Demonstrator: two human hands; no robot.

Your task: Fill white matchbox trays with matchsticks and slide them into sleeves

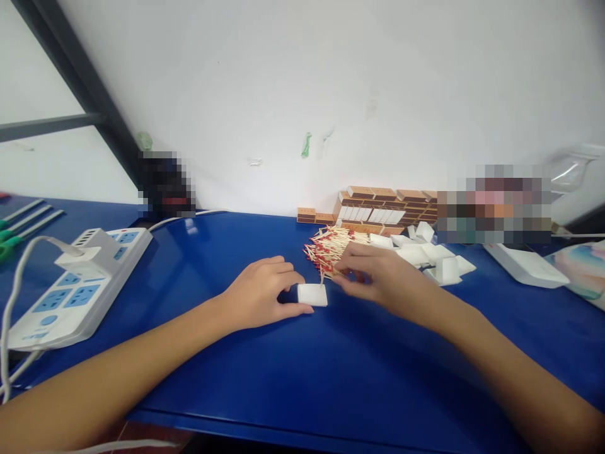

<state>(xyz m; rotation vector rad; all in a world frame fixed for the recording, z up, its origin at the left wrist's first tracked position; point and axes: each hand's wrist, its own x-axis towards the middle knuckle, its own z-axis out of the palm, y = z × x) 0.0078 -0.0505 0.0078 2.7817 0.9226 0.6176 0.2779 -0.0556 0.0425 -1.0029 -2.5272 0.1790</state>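
A small white matchbox tray (312, 295) lies on the blue table, pinched at its left end between the thumb and fingers of my left hand (265, 293). My right hand (371, 274) is closed in a pinch just right of the tray, at the front edge of a loose heap of matches (331, 246) with red heads. A pale matchstick (322, 278) stands out beside the right fingertips, over the tray's far right corner; the fingers partly cover what they grip. More white trays (428, 255) lie in a jumble behind my right hand.
Brown matchboxes (385, 198) are stacked against the wall, some showing white ends. A white power strip (89, 284) with a plugged-in charger and cable lies on the left, near green-handled tools (23, 227). At the right rests a white box-like object (527, 265).
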